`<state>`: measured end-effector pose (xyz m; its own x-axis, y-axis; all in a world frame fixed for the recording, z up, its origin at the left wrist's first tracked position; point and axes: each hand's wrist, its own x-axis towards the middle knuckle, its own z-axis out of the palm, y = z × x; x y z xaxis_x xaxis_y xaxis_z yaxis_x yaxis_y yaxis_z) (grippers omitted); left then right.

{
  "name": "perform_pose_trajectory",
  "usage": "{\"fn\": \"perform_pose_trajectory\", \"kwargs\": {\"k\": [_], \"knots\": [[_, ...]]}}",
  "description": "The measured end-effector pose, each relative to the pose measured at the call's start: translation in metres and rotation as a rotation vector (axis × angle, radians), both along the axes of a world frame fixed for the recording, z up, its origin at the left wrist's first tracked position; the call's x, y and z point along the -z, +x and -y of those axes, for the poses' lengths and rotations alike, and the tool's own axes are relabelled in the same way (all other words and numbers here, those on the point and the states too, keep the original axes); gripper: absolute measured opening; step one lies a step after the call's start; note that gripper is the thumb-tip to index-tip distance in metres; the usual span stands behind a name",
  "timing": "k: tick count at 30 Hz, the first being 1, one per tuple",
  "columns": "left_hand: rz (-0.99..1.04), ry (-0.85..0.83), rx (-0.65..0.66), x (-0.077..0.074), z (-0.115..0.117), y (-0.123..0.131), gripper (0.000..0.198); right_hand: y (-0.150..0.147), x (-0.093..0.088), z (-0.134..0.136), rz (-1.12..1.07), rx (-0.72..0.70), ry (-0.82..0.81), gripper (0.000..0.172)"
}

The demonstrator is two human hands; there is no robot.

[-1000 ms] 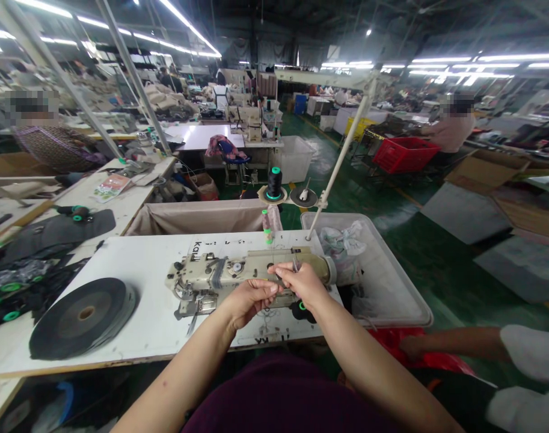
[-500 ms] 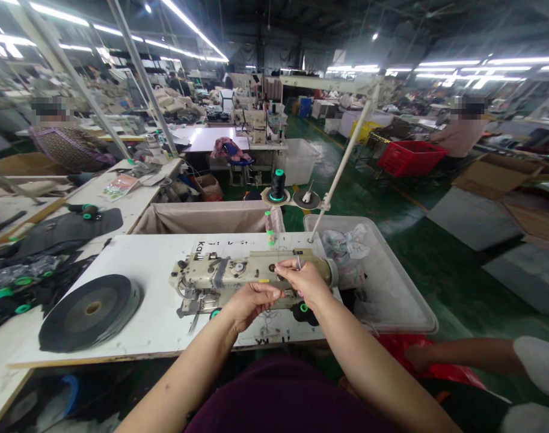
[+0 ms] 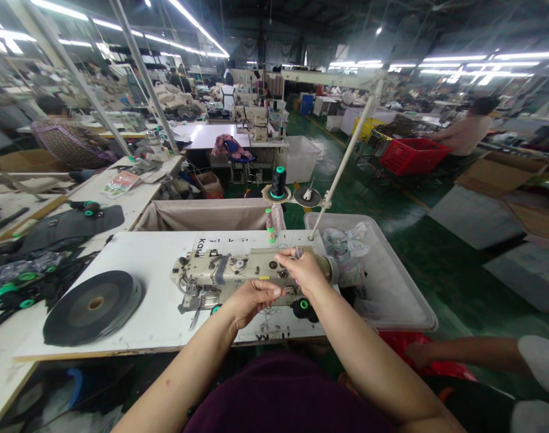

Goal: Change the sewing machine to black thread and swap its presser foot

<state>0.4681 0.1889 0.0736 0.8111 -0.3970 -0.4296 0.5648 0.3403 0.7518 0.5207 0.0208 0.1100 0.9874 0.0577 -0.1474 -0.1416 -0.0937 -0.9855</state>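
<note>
Both hands are over a beige sewing machine [image 3: 238,267] that lies across a white table [image 3: 161,325]. My left hand [image 3: 253,300] is closed in a pinch at the machine's near side, thumb against forefinger. Whatever is between those fingertips is too fine to make out. My right hand [image 3: 306,272] hovers above the machine's right part, thumb and forefinger also pinched together. A small silvery item [image 3: 298,252] shows at its fingers, its kind unclear. Just below the right hand sits a black thread spool [image 3: 302,308] with a green core.
A large roll of black tape [image 3: 94,307] lies at the table's left. Behind the machine stand a black thread cone [image 3: 278,183] and a slanted thread-stand pole [image 3: 346,165]. A white bin [image 3: 391,282] adjoins on the right. Another person's arm [image 3: 472,349] reaches in at lower right.
My right hand has risen slightly, away from my left hand. The left hand keeps its pinch in nearly the same place. The view has shifted a little.
</note>
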Motion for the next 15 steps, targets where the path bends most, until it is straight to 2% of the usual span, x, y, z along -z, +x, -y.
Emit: {"fn": "perform_pose_trajectory", "kwargs": {"k": [15], "knots": [[0.001, -0.02, 0.016, -0.0068, 0.0024, -0.0019, 0.036, 0.0027, 0.002, -0.0001, 0.042, 0.028, -0.046, 0.036]]}}
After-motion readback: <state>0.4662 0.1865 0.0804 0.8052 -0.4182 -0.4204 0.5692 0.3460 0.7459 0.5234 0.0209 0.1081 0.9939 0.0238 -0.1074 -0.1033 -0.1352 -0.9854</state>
